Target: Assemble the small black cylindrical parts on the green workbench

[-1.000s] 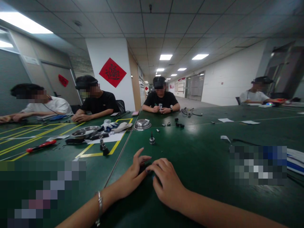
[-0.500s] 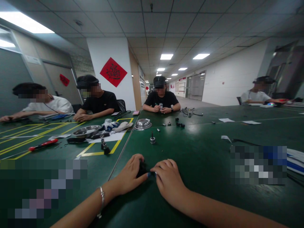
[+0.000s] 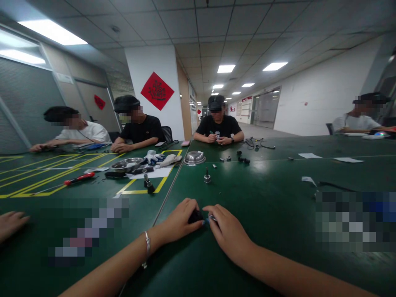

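My left hand (image 3: 177,220) is closed round a dark, rounded part (image 3: 195,215) just above the green table. The fingers hide most of it, so its kind does not show. Beside it, my right hand (image 3: 230,233) pinches a small, shiny metal piece (image 3: 212,217) between thumb and fingers. A small blue spot (image 3: 205,222) shows between the two hands, at the dark part's edge; whether it belongs to either piece I cannot tell. Beyond my hands stands a round metal fitting with a dark stem (image 3: 207,177). Two black cylindrical fittings (image 3: 149,185) lie to the left.
Metal bowls (image 3: 194,157), gloves (image 3: 168,160) and a red screwdriver (image 3: 79,179) lie further back on the table (image 3: 266,198). Another person's hand (image 3: 12,225) rests at the left edge. Several people sit around the table. Papers (image 3: 309,155) lie on the right.
The view has turned left, so everything sits further right. More of the metal piece shows in my right hand. Another person's hand has come into view at the left edge.
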Action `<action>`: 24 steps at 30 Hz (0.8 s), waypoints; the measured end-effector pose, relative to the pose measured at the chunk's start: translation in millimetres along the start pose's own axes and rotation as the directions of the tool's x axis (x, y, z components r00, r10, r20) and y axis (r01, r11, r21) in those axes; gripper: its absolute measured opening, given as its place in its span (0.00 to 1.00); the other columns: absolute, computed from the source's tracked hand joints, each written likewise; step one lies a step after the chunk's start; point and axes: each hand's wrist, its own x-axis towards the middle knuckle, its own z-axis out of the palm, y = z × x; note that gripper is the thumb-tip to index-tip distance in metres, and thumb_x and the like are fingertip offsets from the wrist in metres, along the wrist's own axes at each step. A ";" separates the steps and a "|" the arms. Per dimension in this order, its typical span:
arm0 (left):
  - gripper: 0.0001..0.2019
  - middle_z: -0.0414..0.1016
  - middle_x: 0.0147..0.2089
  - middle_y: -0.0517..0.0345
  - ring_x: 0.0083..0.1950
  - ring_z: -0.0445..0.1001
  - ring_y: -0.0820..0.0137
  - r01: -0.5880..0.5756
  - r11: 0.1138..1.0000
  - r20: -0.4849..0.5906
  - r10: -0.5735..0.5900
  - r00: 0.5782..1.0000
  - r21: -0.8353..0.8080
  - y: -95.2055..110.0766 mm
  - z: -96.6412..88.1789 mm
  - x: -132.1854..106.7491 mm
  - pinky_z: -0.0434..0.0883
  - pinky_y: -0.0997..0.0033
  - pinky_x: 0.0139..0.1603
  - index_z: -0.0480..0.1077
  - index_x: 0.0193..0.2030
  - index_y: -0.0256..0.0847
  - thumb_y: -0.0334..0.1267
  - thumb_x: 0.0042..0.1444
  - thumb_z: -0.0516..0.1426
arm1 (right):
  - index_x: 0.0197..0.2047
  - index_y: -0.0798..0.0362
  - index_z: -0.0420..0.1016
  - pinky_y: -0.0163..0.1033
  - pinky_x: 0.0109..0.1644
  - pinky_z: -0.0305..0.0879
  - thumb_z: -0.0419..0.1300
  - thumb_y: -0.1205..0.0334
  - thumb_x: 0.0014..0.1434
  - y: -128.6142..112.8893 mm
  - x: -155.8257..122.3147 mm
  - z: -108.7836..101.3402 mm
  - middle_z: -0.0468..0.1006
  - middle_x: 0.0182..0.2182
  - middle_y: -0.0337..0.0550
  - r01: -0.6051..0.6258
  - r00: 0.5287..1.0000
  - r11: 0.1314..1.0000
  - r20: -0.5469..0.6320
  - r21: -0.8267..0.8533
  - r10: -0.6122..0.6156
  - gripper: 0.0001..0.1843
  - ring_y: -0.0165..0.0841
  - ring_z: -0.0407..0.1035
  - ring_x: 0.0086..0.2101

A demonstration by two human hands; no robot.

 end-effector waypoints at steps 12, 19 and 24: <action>0.22 0.69 0.41 0.59 0.43 0.68 0.65 -0.019 0.959 0.034 0.030 0.999 -0.284 9.9 4.7 0.5 0.66 0.64 0.47 0.65 0.47 0.42 0.39 0.45 0.65 | 0.48 0.50 0.67 0.45 0.44 0.60 0.55 0.74 0.55 1.7 -0.9 0.1 0.74 0.39 0.44 0.094 0.978 0.992 -0.175 -0.089 -0.109 0.17 0.39 0.66 0.40; 0.19 0.70 0.46 0.53 0.48 0.67 0.61 -0.026 0.977 0.028 0.033 0.999 -0.214 11.8 8.1 -2.7 0.64 0.60 0.51 0.67 0.49 0.40 0.39 0.50 0.62 | 0.49 0.49 0.66 0.42 0.44 0.65 0.57 0.71 0.57 5.3 -4.6 1.1 0.74 0.40 0.42 0.136 0.986 0.984 -0.110 0.114 -0.124 0.17 0.36 0.69 0.39; 0.18 0.71 0.47 0.54 0.48 0.67 0.61 -0.053 0.974 0.023 0.059 0.998 -0.220 11.0 8.2 -1.5 0.64 0.61 0.52 0.68 0.49 0.42 0.40 0.50 0.62 | 0.49 0.49 0.66 0.42 0.47 0.67 0.53 0.70 0.60 7.5 -4.9 2.4 0.73 0.41 0.43 0.191 0.977 0.964 -0.136 0.185 -0.167 0.14 0.35 0.69 0.42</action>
